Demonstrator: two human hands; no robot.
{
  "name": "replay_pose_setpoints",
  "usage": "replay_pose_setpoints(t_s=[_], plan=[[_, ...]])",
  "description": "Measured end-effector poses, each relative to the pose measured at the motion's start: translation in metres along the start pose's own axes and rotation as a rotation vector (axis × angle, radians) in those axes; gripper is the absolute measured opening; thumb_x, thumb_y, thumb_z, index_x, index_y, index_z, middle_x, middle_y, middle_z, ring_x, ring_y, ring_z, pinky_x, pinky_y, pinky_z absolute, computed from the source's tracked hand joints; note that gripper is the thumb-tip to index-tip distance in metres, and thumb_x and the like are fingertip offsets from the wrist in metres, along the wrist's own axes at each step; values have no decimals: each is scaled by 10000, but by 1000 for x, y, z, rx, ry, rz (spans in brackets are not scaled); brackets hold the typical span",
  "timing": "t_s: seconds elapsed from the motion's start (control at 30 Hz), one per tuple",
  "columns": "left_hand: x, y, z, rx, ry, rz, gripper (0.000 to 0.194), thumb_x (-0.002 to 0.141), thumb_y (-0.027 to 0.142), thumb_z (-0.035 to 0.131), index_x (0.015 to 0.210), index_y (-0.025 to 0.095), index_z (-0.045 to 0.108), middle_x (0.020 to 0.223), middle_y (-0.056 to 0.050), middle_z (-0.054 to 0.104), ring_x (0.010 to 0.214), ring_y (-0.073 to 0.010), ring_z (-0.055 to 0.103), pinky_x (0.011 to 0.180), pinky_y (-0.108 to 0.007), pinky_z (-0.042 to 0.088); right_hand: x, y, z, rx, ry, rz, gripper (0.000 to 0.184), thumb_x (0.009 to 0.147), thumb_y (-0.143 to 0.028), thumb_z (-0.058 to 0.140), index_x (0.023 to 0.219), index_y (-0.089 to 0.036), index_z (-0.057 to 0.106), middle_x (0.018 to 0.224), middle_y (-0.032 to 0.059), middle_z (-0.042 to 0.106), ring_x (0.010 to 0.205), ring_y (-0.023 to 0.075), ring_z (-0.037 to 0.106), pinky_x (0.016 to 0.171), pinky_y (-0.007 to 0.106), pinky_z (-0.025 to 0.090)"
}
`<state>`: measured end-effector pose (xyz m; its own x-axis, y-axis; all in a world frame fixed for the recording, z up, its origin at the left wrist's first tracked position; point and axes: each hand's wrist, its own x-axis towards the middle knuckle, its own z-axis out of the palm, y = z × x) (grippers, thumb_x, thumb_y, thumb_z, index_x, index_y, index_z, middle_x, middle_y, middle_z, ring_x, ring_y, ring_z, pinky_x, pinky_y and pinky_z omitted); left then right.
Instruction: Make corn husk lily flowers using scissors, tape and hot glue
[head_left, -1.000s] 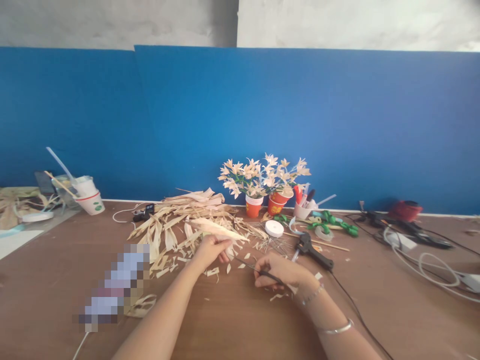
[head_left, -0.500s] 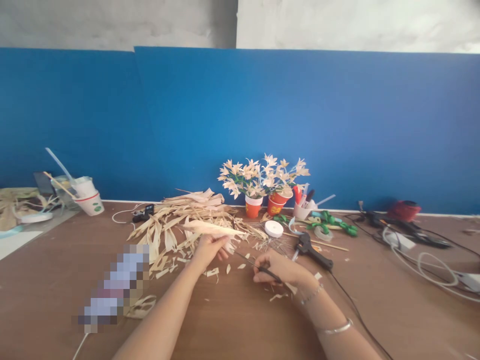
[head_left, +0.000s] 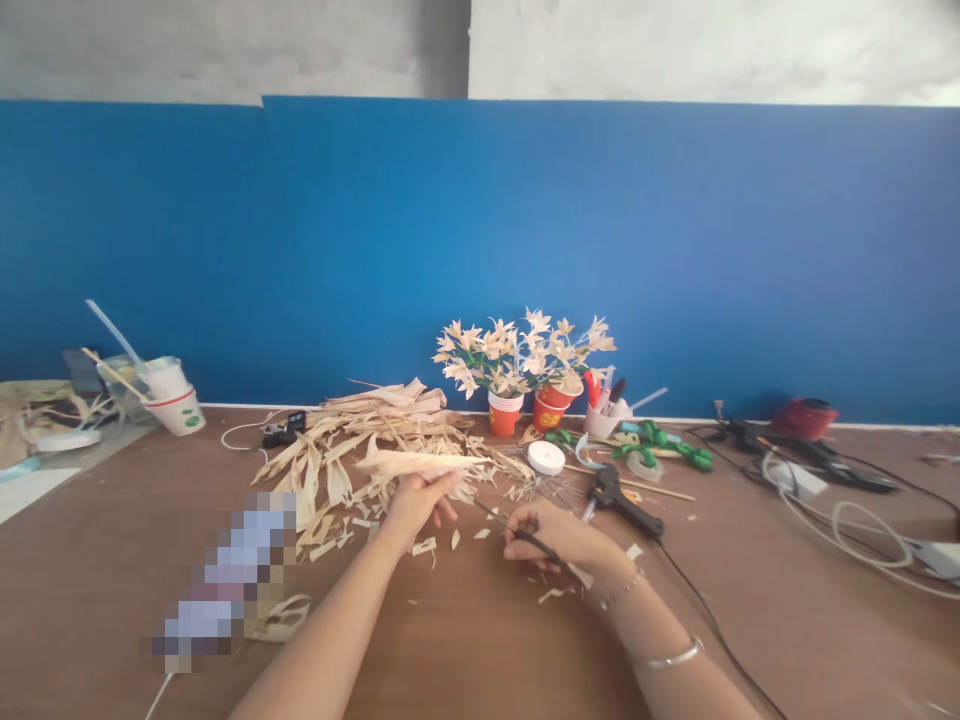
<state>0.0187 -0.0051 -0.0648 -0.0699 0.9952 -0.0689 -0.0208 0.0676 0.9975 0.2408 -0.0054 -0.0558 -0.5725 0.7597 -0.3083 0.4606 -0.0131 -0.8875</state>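
Observation:
Between the fingers of my left hand (head_left: 420, 502) is a long, pale dried corn husk (head_left: 409, 462), lying roughly level above the table. My right hand (head_left: 551, 535) is closed around the dark handles of a pair of scissors (head_left: 536, 545). Their narrow blades point up and left toward my left hand, a little apart from the husk. Beneath and around both hands lie small cut husk scraps (head_left: 455, 540). A large heap of dried husks (head_left: 397, 415) spreads just behind my left hand.
Pale flowers (head_left: 499, 350) stand in red paper cups (head_left: 504, 415) at the back. A glue gun (head_left: 622, 502) with its cord, a white tape roll (head_left: 546, 458) and thin wires lie near my right hand. Cables (head_left: 847, 520) run along the right; a blurred object (head_left: 229, 580) lies left.
The husk in my left hand has tilted and now looks narrower. My right hand and the scissors stay nearly in place; the whole view has shifted slightly.

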Motion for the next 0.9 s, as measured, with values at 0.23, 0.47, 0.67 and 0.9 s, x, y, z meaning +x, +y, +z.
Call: replay_pose_setpoints(t_s=[0.23,0.47,0.67,0.9], plan=[[1,-2,1,-110,1,4,221,696,319,691,814,133,698,681,-27,684,364,-79,555,294,-153,338,0,0,0,-23,12,-20,252,661,-374,709,730,-144,629,470,-53,529,342,51,402,319,149,275],[-1,-3,6,-195,58,-51,271,682,336,704,852,125,688,629,-7,656,359,-74,537,289,-156,337,0,-2,1,-33,31,-6,252,663,-376,706,730,-148,621,415,-64,494,335,60,401,318,149,282],[-4,-2,13,-270,110,-80,296,660,341,730,855,125,681,657,-9,665,367,-69,540,295,-158,336,2,-1,1,-7,42,4,257,659,-372,708,746,-149,615,413,-71,496,324,54,394,317,145,290],[-6,-2,16,-288,126,-98,341,644,390,735,823,105,682,526,-2,629,380,-84,546,316,-149,338,2,-1,1,-5,43,-3,270,659,-376,708,755,-143,609,407,-73,494,324,55,395,312,145,296]])
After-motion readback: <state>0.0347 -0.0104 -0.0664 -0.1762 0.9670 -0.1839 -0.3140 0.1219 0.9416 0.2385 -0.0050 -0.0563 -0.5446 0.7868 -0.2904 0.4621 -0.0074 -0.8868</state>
